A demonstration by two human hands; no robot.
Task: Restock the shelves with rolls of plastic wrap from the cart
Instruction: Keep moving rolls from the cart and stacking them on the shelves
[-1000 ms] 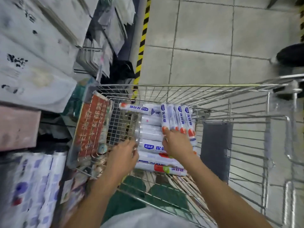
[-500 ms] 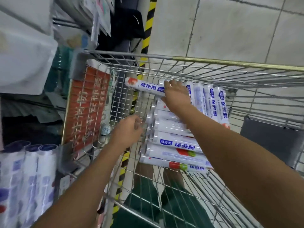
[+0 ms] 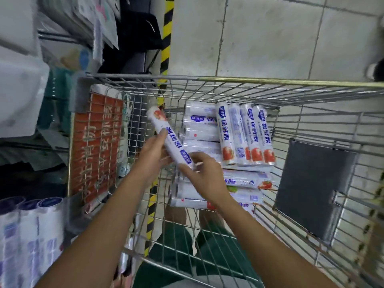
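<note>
1. Currently your left hand (image 3: pixel 152 157) grips one roll of plastic wrap (image 3: pixel 168 138) around its middle, with fingers and thumb wrapped round it.
2. Your right hand (image 3: pixel 204 175) pinches the same roll at its lower, blue-labelled end, thumb and forefinger closed on it.
3. You hold that roll tilted, just left of the frame's centre. Its red-printed end points to the upper left, close beside the left wire wall of the cart (image 3: pixel 249 80).
4. You cannot tell from this view whether the held roll touches the stack beside it.
5. Four rolls (image 3: pixel 245 134) lie side by side on top of the stack at the centre of the frame, running lengthways away from you.
6. Under and beside them, the crosswise rolls (image 3: pixel 199 132) lie stacked across the cart, with more showing below your right wrist.
7. A red sign (image 3: pixel 93 146) with pale characters hangs against the cart's left wall, and a dark panel (image 3: pixel 311 188) sits at the right.
8. At the lower left of the frame, blurred shelf rolls (image 3: pixel 31 235) stand upright, outside the cart.
9. A yellow-and-black hazard stripe (image 3: pixel 167 38) runs down the grey tiled floor (image 3: pixel 270 38) at upper centre.
</note>
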